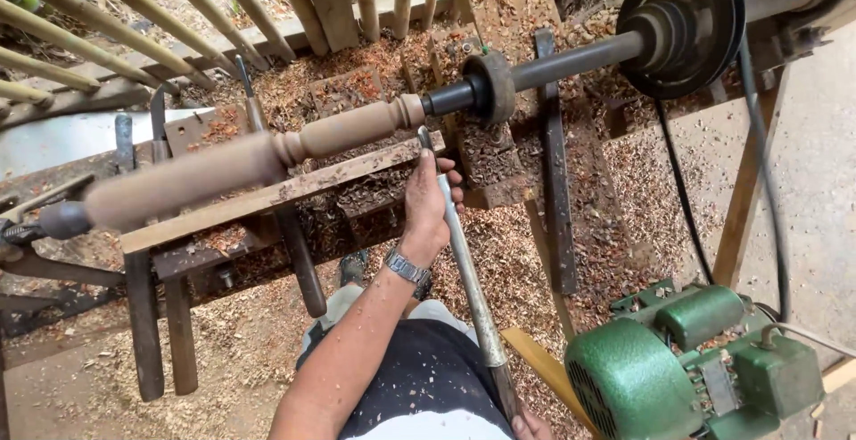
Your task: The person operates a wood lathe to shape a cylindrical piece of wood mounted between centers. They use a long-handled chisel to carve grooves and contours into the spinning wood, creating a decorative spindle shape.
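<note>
Wooden spindle (223,165) sits mounted on the lathe, partly turned, lying across the frame above the tool rest (276,195). My left hand (426,199) has its fingers (450,175) wrapped around the long metal chisel (464,262) near its tip, which touches the spindle's right end. My right hand (528,426) grips the chisel handle at the bottom edge. Green motor (687,360) stands at lower right; shavings (241,333) cover the floor.

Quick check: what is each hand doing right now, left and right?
Left hand: closed around the long metal turning tool, near its tip, on the wooden tool rest.
Right hand: mostly out of frame, gripping the tool's handle end.
</note>
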